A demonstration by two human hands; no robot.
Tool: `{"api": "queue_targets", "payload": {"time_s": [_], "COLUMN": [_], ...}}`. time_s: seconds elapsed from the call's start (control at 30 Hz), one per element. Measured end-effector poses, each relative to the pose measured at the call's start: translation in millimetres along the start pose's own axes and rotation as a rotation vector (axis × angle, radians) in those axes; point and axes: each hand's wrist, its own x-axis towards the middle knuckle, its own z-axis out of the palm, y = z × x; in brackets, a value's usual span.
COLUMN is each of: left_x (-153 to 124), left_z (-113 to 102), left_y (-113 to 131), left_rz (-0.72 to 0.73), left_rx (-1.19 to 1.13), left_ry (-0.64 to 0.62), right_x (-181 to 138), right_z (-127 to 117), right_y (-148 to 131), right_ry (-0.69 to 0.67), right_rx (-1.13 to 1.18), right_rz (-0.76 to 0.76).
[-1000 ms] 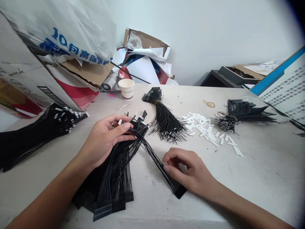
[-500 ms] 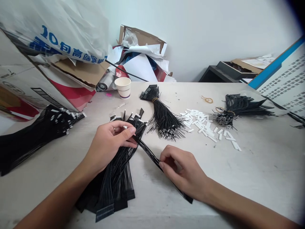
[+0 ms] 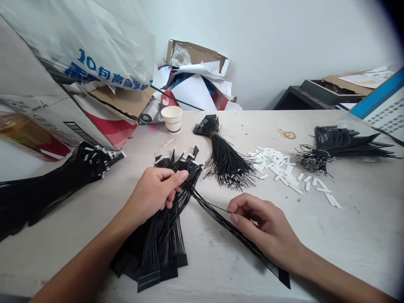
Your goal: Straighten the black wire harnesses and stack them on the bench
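Observation:
My left hand is closed, thumb and forefinger pinching one end of a black wire harness; the pinched end is hidden by the fingers. From there the harness runs down to the right, under my right hand, to a flat black connector. My right hand pinches a single wire pulled slightly apart from the others. A bit of white shows behind its thumb, too small to make out. Under my left forearm lies a pile of finished-looking harnesses with white connectors at their far ends.
Loose white connectors are scattered right of centre. A banded wire bundle lies behind my hands, another bundle at right. More harnesses lie at left. A paper cup, boxes and a plastic bag stand behind.
The view has shifted slightly left. My right hand has moved right and now draws one wire away from the bunch. The white piece between my left fingers no longer shows.

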Motion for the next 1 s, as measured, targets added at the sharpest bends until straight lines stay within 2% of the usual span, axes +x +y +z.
{"api": "queue_targets", "payload": {"time_s": [0.2, 0.57, 0.7, 0.87, 1.0], "left_x": [0.3, -2.1, -1.2, -1.0, -0.4], "left_z": [1.5, -0.3, 3.2, 5.4, 3.9], "left_y": [2.8, 4.9, 3.2, 1.1, 0.4], "left_rz": [-0.087, -0.158, -0.131, -0.033, 0.024], "left_rx": [-0.151, -0.313, -0.320, -0.344, -0.256], "left_ry": [-0.129, -0.291, -0.259, -0.165, -0.132], "right_x": [-0.3, 0.9, 0.2, 0.1, 2.7], "right_z": [-0.2, -0.2, -1.5, -3.5, -5.4], "right_y": [3.6, 3.6, 6.0, 9.0, 7.1], "right_ry": [-0.061, 0.030, 0.058, 0.020, -0.029], "right_rx": [-0.097, -0.217, -0.232, -0.228, -0.187], "right_rz": [-0.100, -0.259, -0.292, -0.329, -0.350]}}
